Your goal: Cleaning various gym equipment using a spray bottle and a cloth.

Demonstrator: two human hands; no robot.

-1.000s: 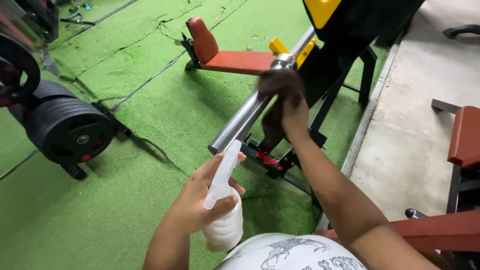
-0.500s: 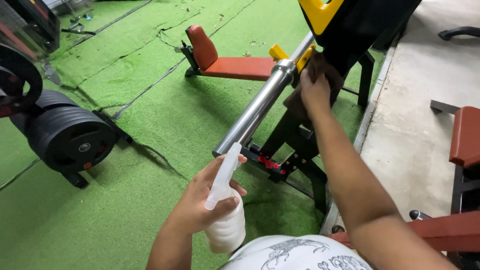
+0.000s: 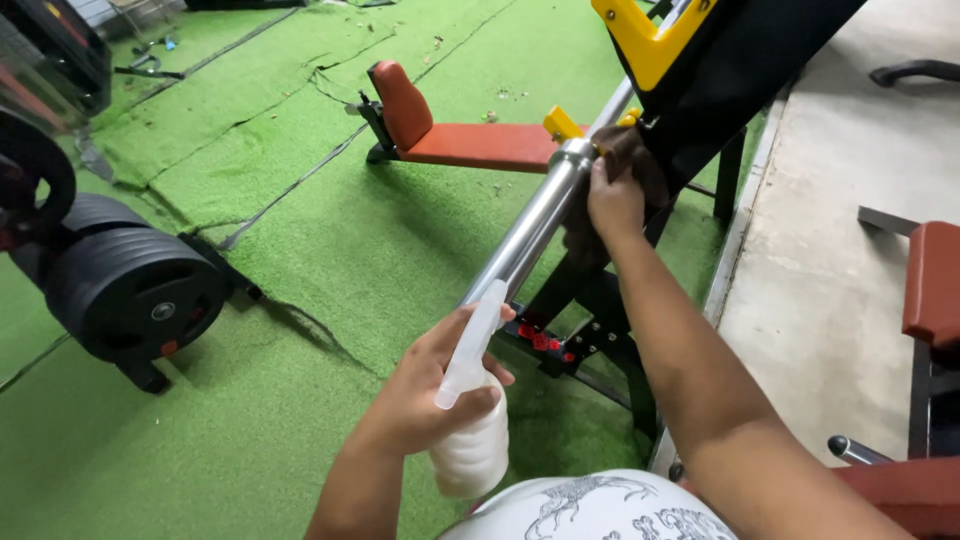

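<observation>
Two hands in view, both busy. Landmark: chrome bar sleeve (image 3: 535, 225), running diagonally from the black-and-yellow machine frame (image 3: 720, 70) down toward the person.

Right hand (image 3: 613, 200): grip closed on a dark cloth (image 3: 640, 160), pressed against the upper end of the bar sleeve, just below its collar and right beside the frame. Cloth is bunched between palm and frame; part of it hangs down along the right side of the sleeve. Can't tell how much of the cloth actually wraps the metal.

Left hand (image 3: 435, 390): grip closed around the neck of a white translucent spray bottle (image 3: 470, 430), at the lower end of the bar sleeve. Nozzle head points up along the sleeve and overlaps its free end in view; can't tell if it touches. A finger lies at the trigger; can't tell if it is pressed.

Around the sleeve:
- red padded seat (image 3: 460, 140) on a black base, left of the upper end, on green turf (image 3: 300, 220)
- stack of black weight plates (image 3: 130, 295) well left of the sleeve, on the turf
- red knobs on the black frame foot (image 3: 560, 345) under the lower end
- concrete floor (image 3: 830, 270) to the right, past the frame
- second red pad (image 3: 935, 285) at the far right edge, well apart
</observation>
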